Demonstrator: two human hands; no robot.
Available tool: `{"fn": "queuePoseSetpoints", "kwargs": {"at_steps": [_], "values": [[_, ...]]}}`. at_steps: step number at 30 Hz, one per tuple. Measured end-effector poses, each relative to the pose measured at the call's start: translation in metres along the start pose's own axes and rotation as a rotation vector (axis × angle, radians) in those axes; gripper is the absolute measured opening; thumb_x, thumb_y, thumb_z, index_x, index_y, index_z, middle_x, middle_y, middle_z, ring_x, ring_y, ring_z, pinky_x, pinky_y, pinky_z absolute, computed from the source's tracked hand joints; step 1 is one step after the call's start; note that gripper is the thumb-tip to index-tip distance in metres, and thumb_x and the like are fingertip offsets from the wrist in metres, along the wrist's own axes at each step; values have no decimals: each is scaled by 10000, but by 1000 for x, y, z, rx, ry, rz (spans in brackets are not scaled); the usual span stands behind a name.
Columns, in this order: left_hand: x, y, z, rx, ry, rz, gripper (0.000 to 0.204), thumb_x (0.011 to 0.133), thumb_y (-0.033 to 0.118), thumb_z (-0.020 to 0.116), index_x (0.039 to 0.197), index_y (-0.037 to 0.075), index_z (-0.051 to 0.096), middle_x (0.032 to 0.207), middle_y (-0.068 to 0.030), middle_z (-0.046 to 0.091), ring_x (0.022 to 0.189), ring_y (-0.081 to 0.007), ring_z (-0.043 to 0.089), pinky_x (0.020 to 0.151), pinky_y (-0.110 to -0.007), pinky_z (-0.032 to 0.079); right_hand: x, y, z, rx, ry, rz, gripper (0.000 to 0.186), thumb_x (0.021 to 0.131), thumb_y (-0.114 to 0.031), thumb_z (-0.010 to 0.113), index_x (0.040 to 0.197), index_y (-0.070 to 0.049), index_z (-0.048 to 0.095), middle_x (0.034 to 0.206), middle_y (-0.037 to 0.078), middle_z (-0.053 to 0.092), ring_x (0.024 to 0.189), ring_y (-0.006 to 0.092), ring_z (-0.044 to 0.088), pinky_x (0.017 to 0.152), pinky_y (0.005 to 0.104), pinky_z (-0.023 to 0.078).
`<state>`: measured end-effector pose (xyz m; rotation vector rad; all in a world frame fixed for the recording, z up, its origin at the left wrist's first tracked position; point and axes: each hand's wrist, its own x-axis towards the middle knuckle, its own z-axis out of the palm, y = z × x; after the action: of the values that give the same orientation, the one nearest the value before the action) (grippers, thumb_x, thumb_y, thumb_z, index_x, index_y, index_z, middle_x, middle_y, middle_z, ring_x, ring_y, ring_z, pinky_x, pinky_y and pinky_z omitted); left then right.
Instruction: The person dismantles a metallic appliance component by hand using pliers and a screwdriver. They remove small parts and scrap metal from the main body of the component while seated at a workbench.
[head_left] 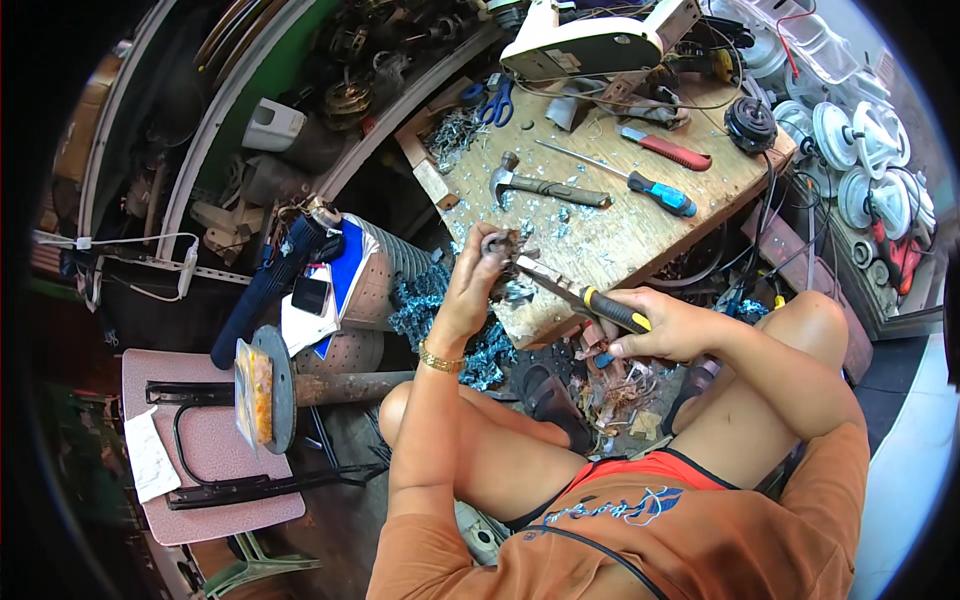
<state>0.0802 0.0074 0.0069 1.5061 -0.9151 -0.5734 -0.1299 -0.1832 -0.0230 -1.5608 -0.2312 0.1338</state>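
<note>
At the near left corner of the wooden workbench [640,215], my left hand [468,290] is closed around a small dark metal part [508,246], much of it hidden by the fingers. My right hand [668,325] grips a hand tool with a black-and-yellow handle [616,310]; its metal end reaches to the part. Whether the tool is a screwdriver or pliers is hard to make out. Beyond my hands lie a claw hammer [555,190], a blue-handled screwdriver [655,192] and a red utility knife [680,152]. Bluish metal scraps are scattered over the wood.
Blue scissors [497,103] and a white appliance base [585,52] sit at the bench's far side, near a black round part [752,124]. White fan parts [870,150] crowd the right. A pink folding chair [215,450] stands left. Blue shavings [470,350] heap below the bench.
</note>
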Motion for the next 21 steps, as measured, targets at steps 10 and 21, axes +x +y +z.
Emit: {"fn": "queuePoseSetpoints", "kwargs": {"at_steps": [10,21], "values": [[4,-9,-1,-118,-75,-252,508,1047,545,391,1334,138,488,950,-50,646,662,-97,570,483,-214,377,0,-1,-6,-610,231,-131,262,798,-44,698,1020,-19,561,984,165,545,887,381,596,756,472,505],[2,0,12,-347,228,-393,412,1059,445,375,1170,106,582,840,-8,587,595,-102,505,436,-220,349,6,-11,-8,-1305,466,-118,313,740,-57,662,1051,-89,651,1205,122,542,941,321,583,780,429,531]]}}
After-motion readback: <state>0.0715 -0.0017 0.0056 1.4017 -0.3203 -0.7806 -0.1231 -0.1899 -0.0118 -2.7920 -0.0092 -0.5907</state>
